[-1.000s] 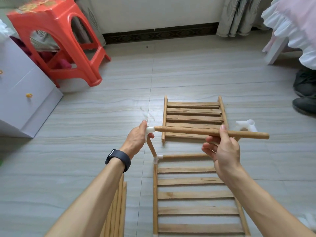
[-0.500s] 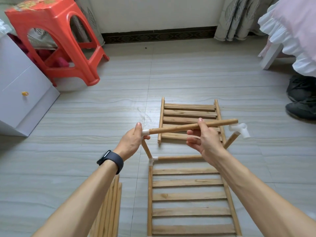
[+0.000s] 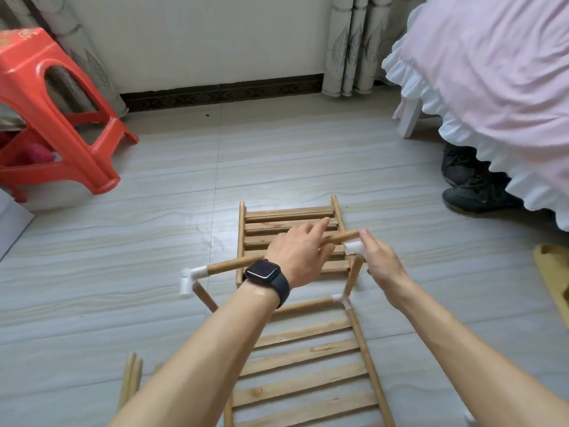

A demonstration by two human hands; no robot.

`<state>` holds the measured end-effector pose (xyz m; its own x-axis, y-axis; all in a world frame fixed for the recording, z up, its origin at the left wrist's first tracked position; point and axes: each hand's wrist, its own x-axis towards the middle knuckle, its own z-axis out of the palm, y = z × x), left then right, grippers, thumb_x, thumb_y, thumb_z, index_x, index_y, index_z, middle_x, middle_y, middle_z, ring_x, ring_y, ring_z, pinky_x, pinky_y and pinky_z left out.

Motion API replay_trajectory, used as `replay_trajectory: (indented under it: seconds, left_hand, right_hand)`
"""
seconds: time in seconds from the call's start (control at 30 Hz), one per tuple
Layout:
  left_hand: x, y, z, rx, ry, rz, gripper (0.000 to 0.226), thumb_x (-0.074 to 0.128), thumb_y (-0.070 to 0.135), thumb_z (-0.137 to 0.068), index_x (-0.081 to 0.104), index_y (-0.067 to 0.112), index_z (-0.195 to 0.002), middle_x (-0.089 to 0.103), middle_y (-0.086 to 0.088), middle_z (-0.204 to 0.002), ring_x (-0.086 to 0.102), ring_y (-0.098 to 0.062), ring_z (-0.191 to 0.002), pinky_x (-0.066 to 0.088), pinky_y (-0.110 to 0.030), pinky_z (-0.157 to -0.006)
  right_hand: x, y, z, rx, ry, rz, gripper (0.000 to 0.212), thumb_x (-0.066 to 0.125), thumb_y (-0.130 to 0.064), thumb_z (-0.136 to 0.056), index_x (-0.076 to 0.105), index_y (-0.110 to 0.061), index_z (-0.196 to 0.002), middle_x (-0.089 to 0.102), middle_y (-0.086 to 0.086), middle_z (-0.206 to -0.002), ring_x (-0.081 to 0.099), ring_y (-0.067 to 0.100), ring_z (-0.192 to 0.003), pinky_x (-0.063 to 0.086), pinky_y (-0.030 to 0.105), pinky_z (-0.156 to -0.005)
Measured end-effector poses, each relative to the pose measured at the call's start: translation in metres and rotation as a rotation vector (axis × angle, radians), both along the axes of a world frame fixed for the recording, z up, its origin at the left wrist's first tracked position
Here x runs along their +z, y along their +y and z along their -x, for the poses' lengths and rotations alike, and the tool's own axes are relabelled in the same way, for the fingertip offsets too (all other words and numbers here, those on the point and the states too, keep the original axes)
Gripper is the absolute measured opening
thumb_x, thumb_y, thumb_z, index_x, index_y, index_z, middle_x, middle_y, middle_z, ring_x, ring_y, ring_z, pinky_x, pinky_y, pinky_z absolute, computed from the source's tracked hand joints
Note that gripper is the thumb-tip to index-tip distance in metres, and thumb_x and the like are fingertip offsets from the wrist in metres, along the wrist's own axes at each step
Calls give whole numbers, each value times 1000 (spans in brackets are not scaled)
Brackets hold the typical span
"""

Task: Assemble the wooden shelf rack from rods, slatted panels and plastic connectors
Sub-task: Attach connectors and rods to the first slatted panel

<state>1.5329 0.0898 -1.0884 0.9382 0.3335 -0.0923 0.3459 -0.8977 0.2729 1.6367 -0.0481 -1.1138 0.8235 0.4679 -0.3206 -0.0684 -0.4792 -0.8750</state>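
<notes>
**Seating the cross rod in the right corner connector**

The left hand [image 3: 300, 252] lies over the cross rod [image 3: 226, 266] near its free end, fingers bent round it; the thumb is hidden, so the hold is probably a light grip. The right hand [image 3: 380, 266] pinches the white connector [image 3: 353, 248] on top of the right upright [image 3: 354, 277], just beside the rod's tip. The rod's other end sits in the left connector [image 3: 191, 277], raised above the slatted panel [image 3: 308, 365] that lies flat on the floor; a second panel [image 3: 289, 215] lies beyond. The rod looks light, stiff and dry-smooth, best held close to the entering end; the half-built frame likely wobbles, so steady the joint itself. No writing is legible, and the watch [image 3: 263, 271] face is dark.
</notes>
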Motion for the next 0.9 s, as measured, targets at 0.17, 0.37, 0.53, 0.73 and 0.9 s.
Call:
replay_trajectory:
  seconds: [0.17,0.37,0.53,0.73,0.9]
  left_hand:
    - [-12,8,12,-4,-37,-8,37,27,46,-107,45,36,-137,60,7,-113,59,-23,-98,48,-37,-72]
    - [-17,-1,18,-34,12,-1,37,24,51,-104,41,42,-136,59,10,-121,61,-21,-101,54,-41,-74]
    - [-23,-2,13,-16,0,-48,40,23,53,-104,41,43,-138,60,9,-117,62,-22,-98,54,-41,-72]
    - [-14,2,18,-37,-33,2,41,33,52,-103,44,43,-142,60,9,-120,59,-19,-103,52,-40,-82]
    - [2,65,87,454,-26,-136,44,36,58,-98,58,38,-130,62,1,-127,54,-22,-115,43,-39,-91]
  right_hand:
    - [-9,-9,-15,-30,-16,-29,57,30,-53,-105,70,-19,-84,67,0,-90,62,22,-95,49,43,-94]
    - [-15,-10,-20,-13,48,-104,53,33,-53,-104,67,-29,-72,64,-9,-85,61,15,-95,47,41,-97]
    - [-10,-12,-16,132,33,-91,63,31,-48,-106,72,-36,-60,67,-22,-69,58,4,-86,41,25,-81]
    - [-22,-4,-15,169,-16,-72,64,26,-63,-101,75,-23,-90,72,1,-100,64,19,-104,45,38,-101]
    - [-23,-13,-19,187,26,-68,61,24,-62,-103,70,-23,-90,67,5,-113,56,22,-117,40,42,-107]
